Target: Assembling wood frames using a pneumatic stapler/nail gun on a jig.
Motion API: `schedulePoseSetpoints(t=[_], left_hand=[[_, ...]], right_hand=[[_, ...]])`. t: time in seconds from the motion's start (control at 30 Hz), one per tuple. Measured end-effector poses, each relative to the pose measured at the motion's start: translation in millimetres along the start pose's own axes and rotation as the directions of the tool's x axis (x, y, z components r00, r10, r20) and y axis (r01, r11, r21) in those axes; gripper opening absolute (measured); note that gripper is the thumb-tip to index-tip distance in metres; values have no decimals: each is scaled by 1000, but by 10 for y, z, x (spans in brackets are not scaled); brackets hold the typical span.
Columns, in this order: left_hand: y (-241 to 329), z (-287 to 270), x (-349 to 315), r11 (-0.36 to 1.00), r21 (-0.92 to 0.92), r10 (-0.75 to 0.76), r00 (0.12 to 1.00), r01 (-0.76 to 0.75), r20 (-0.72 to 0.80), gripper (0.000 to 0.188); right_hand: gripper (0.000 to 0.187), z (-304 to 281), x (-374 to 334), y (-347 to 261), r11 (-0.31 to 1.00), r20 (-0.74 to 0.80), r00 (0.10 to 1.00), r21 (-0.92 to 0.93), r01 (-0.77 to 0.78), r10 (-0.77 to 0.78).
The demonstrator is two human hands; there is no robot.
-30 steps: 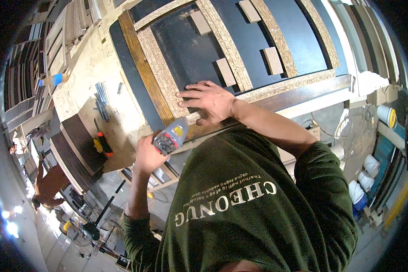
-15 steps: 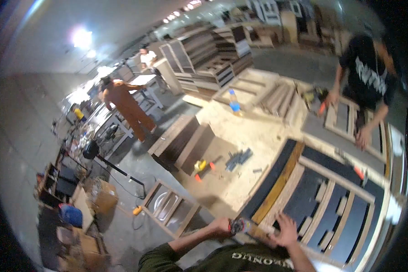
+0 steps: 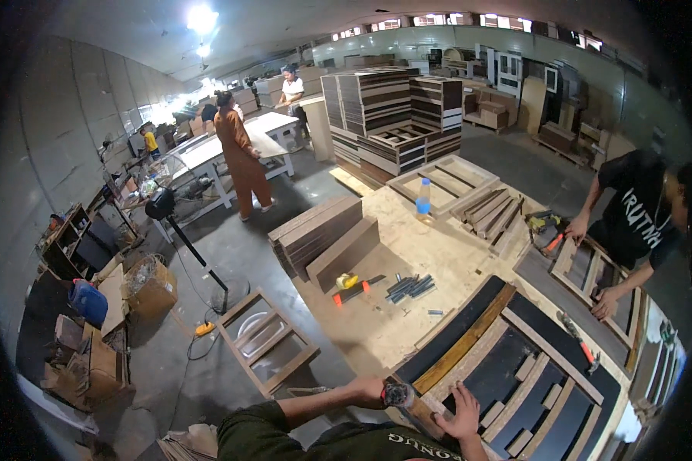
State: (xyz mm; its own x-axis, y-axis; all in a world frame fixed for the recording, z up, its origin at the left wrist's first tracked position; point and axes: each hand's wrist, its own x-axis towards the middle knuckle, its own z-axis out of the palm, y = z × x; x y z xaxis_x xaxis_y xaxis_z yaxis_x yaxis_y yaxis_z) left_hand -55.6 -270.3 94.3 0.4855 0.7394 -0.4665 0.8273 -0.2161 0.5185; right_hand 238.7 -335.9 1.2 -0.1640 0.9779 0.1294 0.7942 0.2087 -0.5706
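At the near edge of the worktable, my left hand (image 3: 369, 389) is closed around a dark, round-ended tool (image 3: 397, 395). The tool's kind and lower part do not show clearly. My right hand (image 3: 461, 416) rests with its fingers spread on a pale wooden strip of a slatted frame (image 3: 520, 399). This frame lies over a black panel (image 3: 490, 379), with short blocks between its strips. A yellowish-brown wooden strip (image 3: 464, 338) runs along the frame's left side. Beyond the frame, a hammer (image 3: 581, 343) with a red-and-black grip lies on the panel's far edge.
A co-worker (image 3: 633, 223) at the right has both hands on another wooden frame (image 3: 592, 269). The tabletop holds stacked boards (image 3: 319, 230), metal pieces (image 3: 410, 287), a handsaw (image 3: 359, 290), yellow tape (image 3: 347, 281) and a blue bottle (image 3: 423, 198). A small frame (image 3: 269, 342) stands left.
My view has shifted, so the scene sits differently and looks sharper. Both my hands stay at the slatted frame. The far person in brown has lowered an arm.
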Motion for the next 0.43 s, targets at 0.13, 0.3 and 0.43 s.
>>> schedulePoseSetpoints(t=[0.13, 0.3, 0.43], left_hand=[[31, 127, -91, 998, 61, 31, 998, -35, 59, 52], [120, 357, -611, 980, -197, -51, 977, 9, -206, 29], [163, 727, -954, 966, -152, -235, 959, 211, -159, 31]], right_hand=[[79, 42, -33, 25, 1000, -19, 1000, -7, 17, -17], [84, 59, -61, 55, 1000, 24, 1000, -22, 10, -9], [85, 113, -87, 137, 1000, 54, 998, -11, 13, -13]])
